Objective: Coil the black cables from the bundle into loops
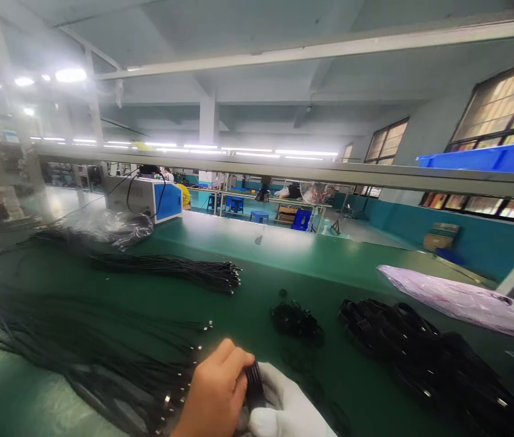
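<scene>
Low in the middle of the head view, my left hand [221, 385] is bare and closed on a small coil of black cable [254, 385]. From the right, my right hand [286, 403] wears a white glove and grips the same coil. To the left of my hands lie many loose black cables [115, 370] with shiny metal plugs at their ends. Coiled black cables [411, 346] form a pile on the right. Beyond my hands sits a small heap of black pieces [297, 321], perhaps ties or bands; they are too blurred to name.
Another cable bundle [179, 271] lies farther back on the green table [247, 303]. A blue and grey machine [147, 199] and clear plastic bag [115, 227] are at the back left. A pinkish plastic-wrapped bundle [461, 303] and a blue bin [488, 159] on the shelf are at the right.
</scene>
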`<state>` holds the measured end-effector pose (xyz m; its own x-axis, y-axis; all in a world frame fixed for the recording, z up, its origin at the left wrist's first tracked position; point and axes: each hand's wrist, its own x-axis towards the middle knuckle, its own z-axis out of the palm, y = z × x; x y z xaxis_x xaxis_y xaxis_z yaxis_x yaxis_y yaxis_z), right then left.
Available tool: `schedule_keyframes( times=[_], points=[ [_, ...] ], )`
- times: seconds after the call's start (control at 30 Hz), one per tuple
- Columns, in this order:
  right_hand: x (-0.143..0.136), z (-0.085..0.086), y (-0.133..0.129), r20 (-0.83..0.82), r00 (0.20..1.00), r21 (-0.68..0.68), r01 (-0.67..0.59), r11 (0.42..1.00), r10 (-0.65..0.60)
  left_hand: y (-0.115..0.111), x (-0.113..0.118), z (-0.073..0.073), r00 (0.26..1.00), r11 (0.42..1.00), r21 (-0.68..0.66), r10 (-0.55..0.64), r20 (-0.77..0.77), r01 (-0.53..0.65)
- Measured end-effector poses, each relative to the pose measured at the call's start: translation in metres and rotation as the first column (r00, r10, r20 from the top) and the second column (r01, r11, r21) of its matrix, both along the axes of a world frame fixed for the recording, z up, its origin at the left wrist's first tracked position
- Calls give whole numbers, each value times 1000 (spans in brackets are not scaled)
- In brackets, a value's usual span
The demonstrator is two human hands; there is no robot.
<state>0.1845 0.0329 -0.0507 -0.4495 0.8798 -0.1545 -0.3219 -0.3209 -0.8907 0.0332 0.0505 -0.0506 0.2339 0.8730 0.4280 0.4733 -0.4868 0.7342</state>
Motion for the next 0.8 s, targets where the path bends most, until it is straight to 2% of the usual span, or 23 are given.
schedule_keyframes(
  times=[0.17,0.33,0.4,0.47,0.53,0.57,0.63,0.7,0.73,0.77,0.8],
  points=[
    [-6,1,-2,-145,989,-27,0,1000,-4,6,4,-1,993,998,-65,30,114,-23],
    [-8,-7,-1,-169,985,15,37,999,-34,14,6,5,999,998,-58,-5,40,8],
    [-5,-9,-1,-224,975,-3,-12,1000,11,19,4,11,1000,995,-95,-25,0,25],
    [1,-9,-2,-303,952,-53,-60,997,41,25,-3,19,996,980,-178,-88,19,89],
    [5,-8,-2,-394,918,-135,-107,985,46,29,-14,27,976,933,-295,-175,133,208],
    [7,-7,-3,-441,896,-165,-147,975,61,31,-20,29,950,888,-354,-228,213,293],
    [7,-5,-3,-511,849,-176,-253,951,132,32,-30,30,861,757,-433,-339,379,489],
    [4,-2,-3,-513,838,-160,-307,938,186,32,-34,27,761,633,-446,-404,508,633],
    [3,-1,-3,-450,876,-167,-273,947,173,32,-34,25,742,612,-444,-407,533,655],
    [1,1,-2,-350,927,-171,-204,964,135,31,-33,23,758,630,-448,-395,519,634],
    [0,3,-1,-229,970,-156,-117,981,79,32,-31,22,805,682,-454,-368,465,574]
  ],
)
